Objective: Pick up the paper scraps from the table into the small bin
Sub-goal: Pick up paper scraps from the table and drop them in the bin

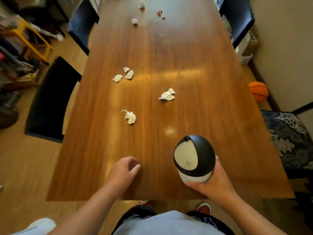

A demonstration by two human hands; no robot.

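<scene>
yellow stool frame [28,37] sits at the upper left of the frame, with a dark chair [50,100] below it at the table's left edge. wooden table [194,102] fills the middle. left of centre lie three small crumpled paper scraps [124,75], and lower down a single crumpled scrap [130,117]. the left hand [124,172] hovers at the lower middle, fingers loosely curled inward and holding nothing. right of centre lies another crumpled scrap [167,94]; more small bits [135,21] dot the top of the frame. lower right, the right hand [213,182] wraps the white base of the small bin [194,158], whose black domed lid shows an open swing flap. an orange basketball [258,91] rests on the floor at the right.
</scene>
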